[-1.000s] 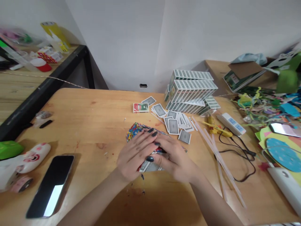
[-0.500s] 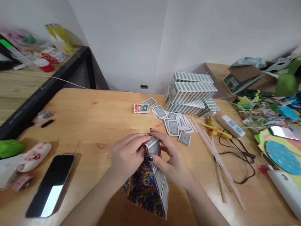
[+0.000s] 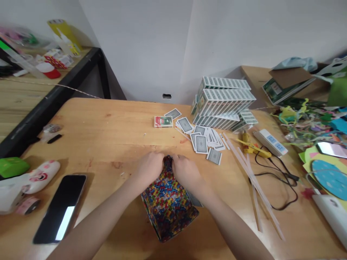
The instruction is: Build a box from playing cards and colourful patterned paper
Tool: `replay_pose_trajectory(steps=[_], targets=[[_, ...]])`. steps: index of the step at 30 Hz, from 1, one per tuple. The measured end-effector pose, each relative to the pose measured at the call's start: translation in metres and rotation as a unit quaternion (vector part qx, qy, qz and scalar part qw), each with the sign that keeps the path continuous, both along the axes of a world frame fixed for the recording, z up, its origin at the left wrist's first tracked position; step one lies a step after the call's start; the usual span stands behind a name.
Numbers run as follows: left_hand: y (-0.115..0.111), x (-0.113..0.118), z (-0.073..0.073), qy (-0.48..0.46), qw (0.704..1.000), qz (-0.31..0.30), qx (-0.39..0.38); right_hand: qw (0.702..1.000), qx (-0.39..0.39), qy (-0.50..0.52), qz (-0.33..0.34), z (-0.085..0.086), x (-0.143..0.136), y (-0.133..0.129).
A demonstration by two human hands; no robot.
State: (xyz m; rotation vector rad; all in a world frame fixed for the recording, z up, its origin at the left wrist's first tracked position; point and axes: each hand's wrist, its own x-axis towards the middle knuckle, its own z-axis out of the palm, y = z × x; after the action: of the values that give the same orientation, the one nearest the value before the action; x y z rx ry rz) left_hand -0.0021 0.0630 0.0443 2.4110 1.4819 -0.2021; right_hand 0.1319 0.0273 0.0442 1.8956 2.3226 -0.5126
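Note:
Between my hands is a piece with a multicoloured, mottled surface (image 3: 170, 196), narrow at the far end and wide toward me. A grey-patterned playing card (image 3: 193, 198) shows at its right side. My left hand (image 3: 153, 166) is closed on the narrow end from the left. From the right, my right hand (image 3: 187, 171) grips the same end, its fingers curled with the tips hidden. Beyond my hands lie loose playing cards (image 3: 201, 144), mostly backs up, and a red and green card box (image 3: 163, 122).
Stacked card cartons (image 3: 226, 103) stand against the wall. To the right are a yellow glue gun (image 3: 251, 148), clear glue sticks (image 3: 255, 184), a power strip (image 3: 270, 142) and a black cable. A phone (image 3: 59, 209) lies at left beside a white plush-like object (image 3: 42, 177).
The piece has turned, so its multicoloured face now points up and its card-covered side is mostly hidden. My hands have shifted to grip either side of its far end.

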Motion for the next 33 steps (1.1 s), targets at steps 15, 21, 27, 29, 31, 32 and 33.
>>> replay_pose_trajectory(steps=[15, 21, 27, 29, 31, 32, 33], targets=[[-0.003, -0.013, -0.014, -0.026, 0.988, -0.152, 0.024, 0.994, -0.061, -0.009, 0.085, -0.005, 0.002, 0.002], [-0.006, -0.007, -0.014, -0.027, 0.986, -0.164, 0.033, 0.993, -0.053, 0.001, 0.102, -0.003, -0.003, 0.002], [-0.012, -0.005, -0.011, -0.013, 0.992, -0.120, 0.032, 0.996, -0.048, 0.005, 0.072, 0.000, 0.005, 0.001], [-0.013, -0.006, -0.009, -0.019, 0.995, -0.097, 0.028, 0.998, -0.044, 0.015, 0.045, 0.001, 0.008, -0.002], [-0.015, -0.007, -0.007, -0.020, 0.996, -0.080, 0.025, 0.998, -0.047, 0.028, 0.018, 0.001, 0.011, -0.008], [-0.015, -0.007, -0.006, -0.021, 0.997, -0.074, 0.022, 0.998, -0.052, 0.032, 0.003, 0.001, 0.012, -0.011], [-0.015, -0.007, -0.006, -0.024, 0.997, -0.069, 0.019, 0.998, -0.057, 0.032, -0.014, 0.000, 0.012, -0.014]])
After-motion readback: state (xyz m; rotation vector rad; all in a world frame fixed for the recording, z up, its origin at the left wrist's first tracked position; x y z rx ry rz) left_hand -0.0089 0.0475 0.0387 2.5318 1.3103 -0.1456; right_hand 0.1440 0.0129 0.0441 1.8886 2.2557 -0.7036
